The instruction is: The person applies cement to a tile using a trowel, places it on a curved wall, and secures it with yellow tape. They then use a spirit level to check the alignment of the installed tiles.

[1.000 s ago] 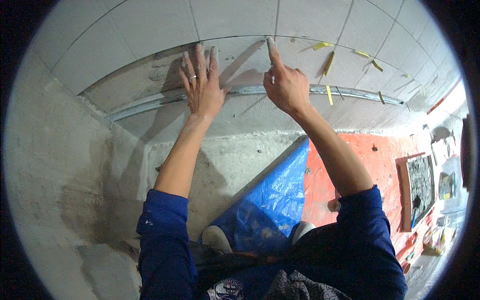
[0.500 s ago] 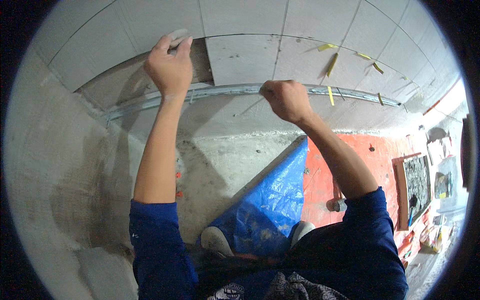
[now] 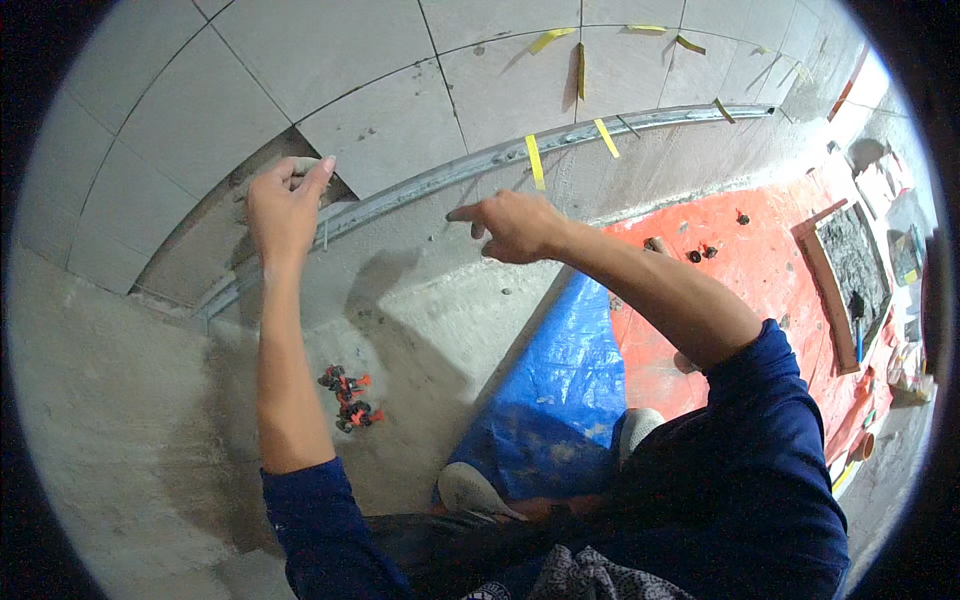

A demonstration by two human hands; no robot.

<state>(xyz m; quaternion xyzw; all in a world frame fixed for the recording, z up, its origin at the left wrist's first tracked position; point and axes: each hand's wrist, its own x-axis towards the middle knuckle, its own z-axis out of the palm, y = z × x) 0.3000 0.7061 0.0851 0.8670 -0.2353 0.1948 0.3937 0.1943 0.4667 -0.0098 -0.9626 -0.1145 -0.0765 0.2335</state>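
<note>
Wall tile [image 3: 390,130] at 11 o'clock, bordering a bare strip [image 3: 190,250]; likely stiff, heavyish, brittle at corners; best held by opposite edges. Left hand [image 3: 284,210] at 10 o'clock, over strip: thumb and fingers nearly meeting, cannot tell if anything is pinched. Right hand [image 3: 512,226] near 12: index extended, others loosely curled, no object seen. Metal rail [image 3: 430,180] under tile. Dusty concrete floor [image 3: 450,335]; blue sheet [image 3: 555,360] at 4, red sheet [image 3: 770,260] toward 3.

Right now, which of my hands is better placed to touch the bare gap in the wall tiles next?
Likely the left: your left hand overlaps the gap in view, while your right hand is farther right, below the metal rail.
</note>
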